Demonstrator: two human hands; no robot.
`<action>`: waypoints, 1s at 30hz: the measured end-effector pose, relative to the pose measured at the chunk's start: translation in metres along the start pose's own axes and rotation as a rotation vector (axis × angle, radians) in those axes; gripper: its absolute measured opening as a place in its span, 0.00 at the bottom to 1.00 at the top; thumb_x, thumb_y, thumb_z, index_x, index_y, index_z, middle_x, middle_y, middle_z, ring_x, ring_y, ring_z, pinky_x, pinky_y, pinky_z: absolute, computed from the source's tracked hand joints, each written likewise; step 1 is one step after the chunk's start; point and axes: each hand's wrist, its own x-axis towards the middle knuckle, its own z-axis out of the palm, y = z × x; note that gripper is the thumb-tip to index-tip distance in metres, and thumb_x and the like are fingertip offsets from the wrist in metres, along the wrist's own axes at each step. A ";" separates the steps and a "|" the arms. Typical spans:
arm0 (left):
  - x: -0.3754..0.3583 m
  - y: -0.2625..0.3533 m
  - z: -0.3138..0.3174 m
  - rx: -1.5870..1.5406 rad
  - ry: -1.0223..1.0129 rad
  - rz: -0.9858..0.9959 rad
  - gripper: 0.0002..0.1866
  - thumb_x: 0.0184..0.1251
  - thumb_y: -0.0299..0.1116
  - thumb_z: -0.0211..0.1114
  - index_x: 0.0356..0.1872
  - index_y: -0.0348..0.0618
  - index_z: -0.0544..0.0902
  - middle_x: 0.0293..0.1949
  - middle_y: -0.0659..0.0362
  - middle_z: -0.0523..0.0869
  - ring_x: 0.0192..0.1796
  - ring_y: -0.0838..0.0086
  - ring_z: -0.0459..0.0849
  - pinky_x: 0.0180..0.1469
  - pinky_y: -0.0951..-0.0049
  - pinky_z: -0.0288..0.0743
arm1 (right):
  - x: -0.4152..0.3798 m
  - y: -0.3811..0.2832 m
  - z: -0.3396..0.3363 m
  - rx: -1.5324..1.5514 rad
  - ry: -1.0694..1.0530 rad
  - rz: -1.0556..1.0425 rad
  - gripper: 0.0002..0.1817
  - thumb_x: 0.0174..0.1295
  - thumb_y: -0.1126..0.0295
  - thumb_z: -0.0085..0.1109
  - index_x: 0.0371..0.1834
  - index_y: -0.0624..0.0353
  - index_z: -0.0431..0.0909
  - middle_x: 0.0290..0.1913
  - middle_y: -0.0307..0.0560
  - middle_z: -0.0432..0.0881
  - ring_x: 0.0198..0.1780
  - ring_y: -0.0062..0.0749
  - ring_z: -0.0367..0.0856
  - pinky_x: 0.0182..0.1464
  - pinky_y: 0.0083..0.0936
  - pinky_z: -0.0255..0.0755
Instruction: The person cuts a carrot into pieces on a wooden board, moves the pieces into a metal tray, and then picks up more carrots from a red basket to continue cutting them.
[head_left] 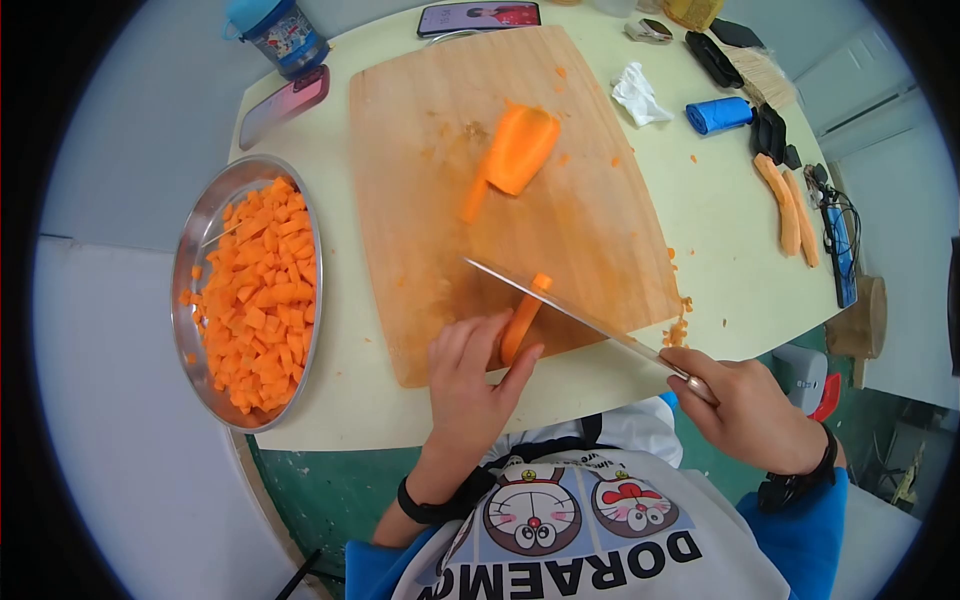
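Note:
My left hand [470, 370] is closed around the near end of a carrot stick [518, 328] at the front of the wooden cutting board [400, 210]. Across the stick's far end lies the blade of a kitchen knife [600, 325]. The knife's handle is gripped in my right hand [745, 405], off the board's right front corner. Farther back on the board rest a larger cut carrot piece [524, 148] and another carrot stick [473, 198] touching or close beside it. Small orange scraps and wet stains mark the board.
At the left, a metal tray [177, 290] holds diced carrot [262, 310]. Two phones [285, 105] [478, 18] and a blue cup [280, 40] stand toward the back. On the right are a crumpled tissue [638, 95], a blue roll [718, 115] and peeled carrots [780, 205].

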 end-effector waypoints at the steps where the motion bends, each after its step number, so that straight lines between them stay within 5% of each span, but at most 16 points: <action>1: 0.000 0.003 -0.003 0.002 0.020 -0.025 0.15 0.43 0.26 0.73 0.36 0.41 0.80 0.32 0.57 0.78 0.37 0.66 0.75 0.38 0.70 0.68 | -0.002 -0.002 -0.001 -0.003 0.007 0.002 0.09 0.61 0.70 0.51 0.42 0.59 0.68 0.20 0.51 0.75 0.22 0.48 0.76 0.25 0.37 0.69; 30: -0.012 -0.004 -0.005 0.127 0.016 0.006 0.12 0.45 0.29 0.72 0.32 0.43 0.81 0.33 0.60 0.79 0.39 0.66 0.74 0.44 0.70 0.64 | -0.002 0.002 0.010 -0.041 -0.056 -0.025 0.07 0.61 0.70 0.49 0.42 0.55 0.66 0.18 0.49 0.74 0.22 0.47 0.76 0.23 0.37 0.69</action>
